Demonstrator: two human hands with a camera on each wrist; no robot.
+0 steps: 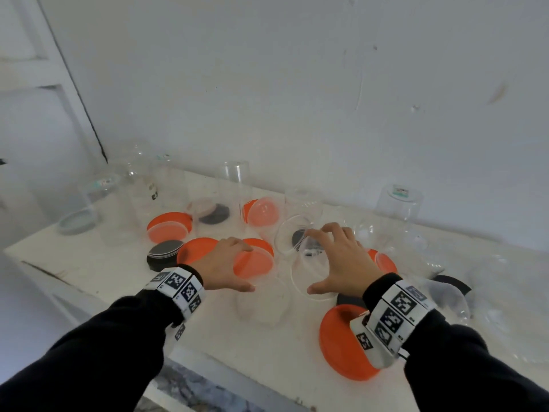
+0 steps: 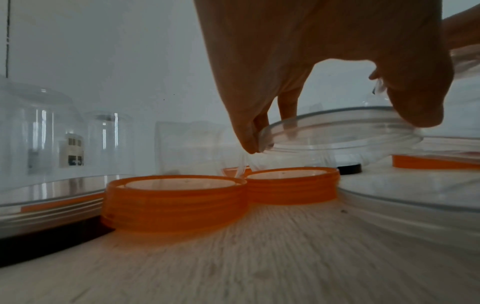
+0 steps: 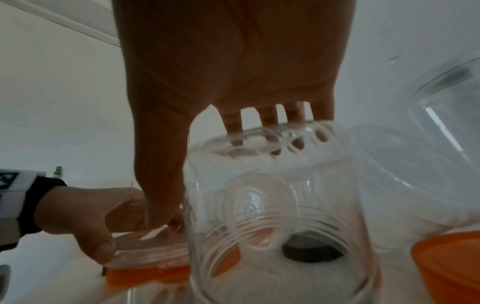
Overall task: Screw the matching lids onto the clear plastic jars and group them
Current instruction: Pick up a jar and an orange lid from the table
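clear plastic, slick: left hand (image 1: 223, 264) grasping a jar (image 1: 261, 288) at the rim, right hand (image 1: 341, 257) spread over another jar (image 1: 312, 276), both mid-bench (image 1: 89, 263). risk: slipping, toppling neighbours. orange lids (image 1: 169, 226) at ten o'clock, black lid (image 1: 164, 254) at nine, crowding the way.

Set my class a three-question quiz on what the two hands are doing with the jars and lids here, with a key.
1. True or false: the left hand pinches a black lid.
2. The right hand grips: A) an orange lid, B) a clear jar, C) nothing.
3. Fill in: the mouth of the right hand's jar is ___ (capped or uncapped).

Key: 1 false, it grips a second jar by the rim. 2 B. 3 uncapped.
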